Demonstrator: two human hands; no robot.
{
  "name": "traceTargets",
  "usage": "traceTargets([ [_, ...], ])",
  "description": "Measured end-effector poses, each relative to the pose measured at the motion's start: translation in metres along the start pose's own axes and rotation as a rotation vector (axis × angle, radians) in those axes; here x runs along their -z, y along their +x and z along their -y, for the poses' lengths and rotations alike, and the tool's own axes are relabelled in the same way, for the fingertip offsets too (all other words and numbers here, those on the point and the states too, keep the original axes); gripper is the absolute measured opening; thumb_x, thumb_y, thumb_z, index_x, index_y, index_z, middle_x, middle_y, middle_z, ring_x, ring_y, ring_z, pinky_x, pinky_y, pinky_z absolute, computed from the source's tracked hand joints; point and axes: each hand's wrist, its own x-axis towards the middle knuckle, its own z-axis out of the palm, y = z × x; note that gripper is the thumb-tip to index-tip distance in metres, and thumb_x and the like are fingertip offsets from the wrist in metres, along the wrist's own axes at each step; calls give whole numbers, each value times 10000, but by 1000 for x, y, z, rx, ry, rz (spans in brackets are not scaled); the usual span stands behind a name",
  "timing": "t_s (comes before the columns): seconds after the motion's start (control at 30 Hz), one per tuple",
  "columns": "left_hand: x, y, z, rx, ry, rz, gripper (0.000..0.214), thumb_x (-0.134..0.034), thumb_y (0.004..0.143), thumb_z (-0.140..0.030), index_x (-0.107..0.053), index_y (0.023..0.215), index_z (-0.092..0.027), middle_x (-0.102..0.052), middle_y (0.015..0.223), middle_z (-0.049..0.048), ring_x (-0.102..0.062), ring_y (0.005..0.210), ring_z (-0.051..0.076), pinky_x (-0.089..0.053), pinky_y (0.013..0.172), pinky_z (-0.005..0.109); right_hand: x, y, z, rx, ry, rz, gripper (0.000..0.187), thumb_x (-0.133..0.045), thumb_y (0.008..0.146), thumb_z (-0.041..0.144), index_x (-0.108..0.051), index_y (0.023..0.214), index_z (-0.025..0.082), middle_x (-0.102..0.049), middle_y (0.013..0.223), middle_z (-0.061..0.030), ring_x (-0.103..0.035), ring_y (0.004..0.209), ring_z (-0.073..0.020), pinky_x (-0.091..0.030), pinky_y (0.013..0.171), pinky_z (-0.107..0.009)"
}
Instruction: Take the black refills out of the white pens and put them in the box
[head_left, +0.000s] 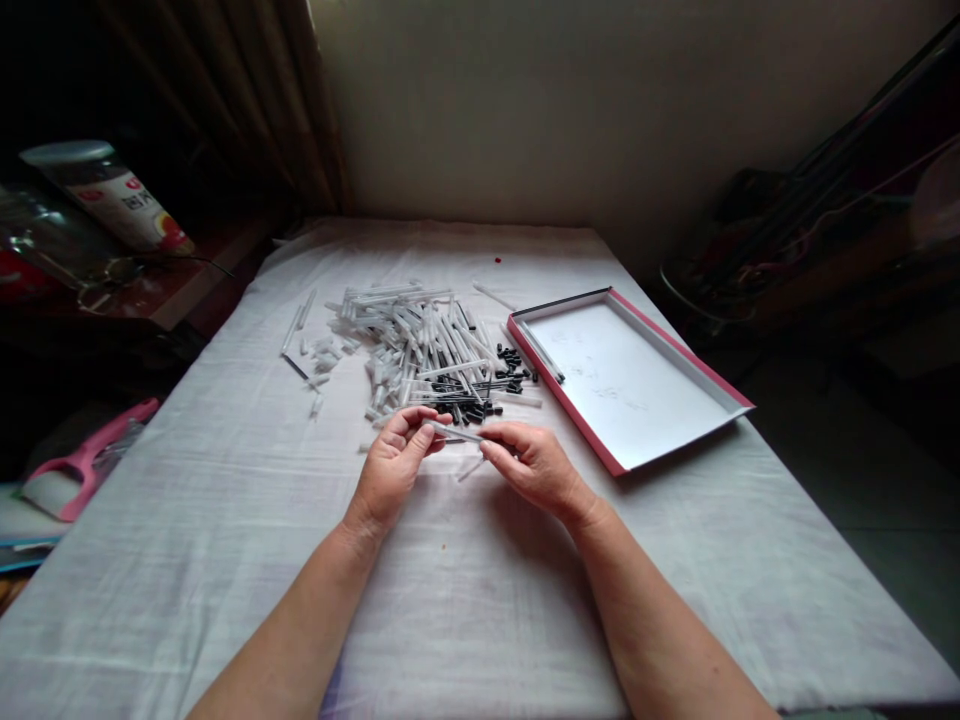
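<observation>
My left hand and my right hand meet over the white cloth, both pinched on one clear pen barrel held level between them. Just beyond the fingers lies a heap of clear pen barrels, with thin black refills and small black caps at its near right side. A few short clear pieces are scattered to the left of the heap. One loose clear piece lies under my hands.
A shallow pink-rimmed box lid with a white inside sits at the right, holding one pen. The table's white cloth covers the top. A side shelf at left carries a jar; a pink tool lies lower left.
</observation>
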Motion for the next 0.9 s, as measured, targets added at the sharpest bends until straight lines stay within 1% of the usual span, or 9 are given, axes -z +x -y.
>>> traceTargets([
  [0.1, -2, -1, 3, -8, 65, 6, 457, -792, 688, -499, -615, 959, -177, -752, 1020, 88, -699, 853, 182, -546, 784, 298, -3, 0, -2, -17, 26, 17, 175, -612, 878, 265, -757, 953, 203, -777, 864, -57, -709, 745, -183, -538, 706, -273],
  [0.2, -3, -1, 6, 14, 63, 10, 470, -795, 678, -518, -610, 942, -175, -755, 1010, 96, -705, 875, 198, -546, 774, 297, -5, -1, -5, -22, 55, 27, 189, -602, 888, 251, -763, 974, 198, -775, 859, -54, -702, 725, -175, -529, 693, -269],
  [0.4, -2, 1, 6, 27, 30, 2, 494, -822, 630, -533, -616, 907, -179, -761, 951, 73, -696, 815, 172, -545, 773, 287, -9, 0, -5, 15, 62, 24, 205, -577, 905, 246, -763, 944, 170, -745, 779, -55, -664, 662, -156, -504, 638, -246],
  [0.5, -2, 1, 5, 31, 44, 14, 488, -817, 636, -535, -615, 899, -177, -761, 930, 73, -695, 807, 172, -544, 783, 294, -11, -1, -4, 30, 47, 17, 219, -566, 913, 252, -764, 933, 161, -728, 739, -52, -642, 630, -146, -493, 618, -239],
  [0.73, 1, 3, 7, 11, 109, 26, 492, -798, 647, -559, -613, 900, -180, -762, 909, 78, -702, 851, 199, -544, 807, 319, -12, -1, -6, 49, -27, 0, 231, -551, 929, 286, -761, 969, 197, -719, 736, -47, -642, 629, -151, -501, 617, -243],
  [0.9, -1, 5, 10, 45, 64, 45, 489, -804, 649, -542, -601, 904, -178, -759, 937, 82, -707, 850, 195, -548, 795, 311, -14, -1, -6, 44, -92, -5, 207, -553, 918, 253, -748, 965, 204, -741, 788, -63, -674, 679, -171, -522, 656, -264],
])
